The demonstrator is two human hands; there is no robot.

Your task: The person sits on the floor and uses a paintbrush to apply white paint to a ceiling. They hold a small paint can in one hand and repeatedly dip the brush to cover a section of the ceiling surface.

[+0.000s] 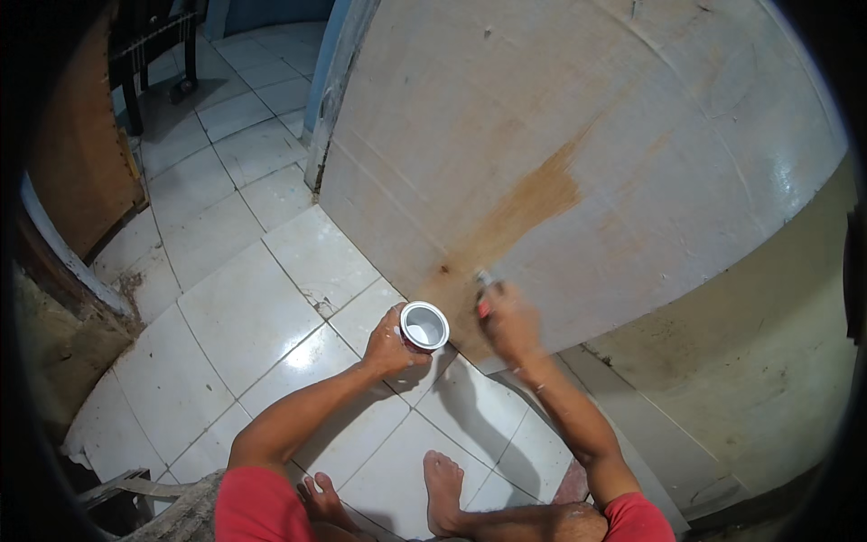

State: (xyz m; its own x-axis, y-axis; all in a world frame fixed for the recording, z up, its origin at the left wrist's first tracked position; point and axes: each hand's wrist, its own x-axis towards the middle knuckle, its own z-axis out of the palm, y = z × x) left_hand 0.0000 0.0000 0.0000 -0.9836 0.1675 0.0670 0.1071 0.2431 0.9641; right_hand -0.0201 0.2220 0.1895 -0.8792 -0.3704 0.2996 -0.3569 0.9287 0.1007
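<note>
Brushing: the right hand (510,321) is closed around a small brush (485,294) and presses it on the big flat board (578,144) that leans up in front of the person.
Right hand blur: it looks smeared in the picture, so it may be going fast, and a fast brush could flick drops onto the floor (244,307).
Cup: the left hand (388,348) grips a small round cup (424,325) from the side, just left of the brush and near the low edge of the board.
Cup risk: the cup's open mouth faces up and it hangs over the white tiles; if the hand tips it, the stuff inside could spill.
Inside the cup: I cannot tell how full it is.
Stain: a brown patch (533,203) runs up and to the right from the brush; the rest of the board is pale, so the colour could end up patchy.
Feet: two bare feet (442,488) sit on the near tiles, right under the cup, so drips could land on them.
Board risk: I think the board could slide on the shiny tiles if pushed hard.
</note>
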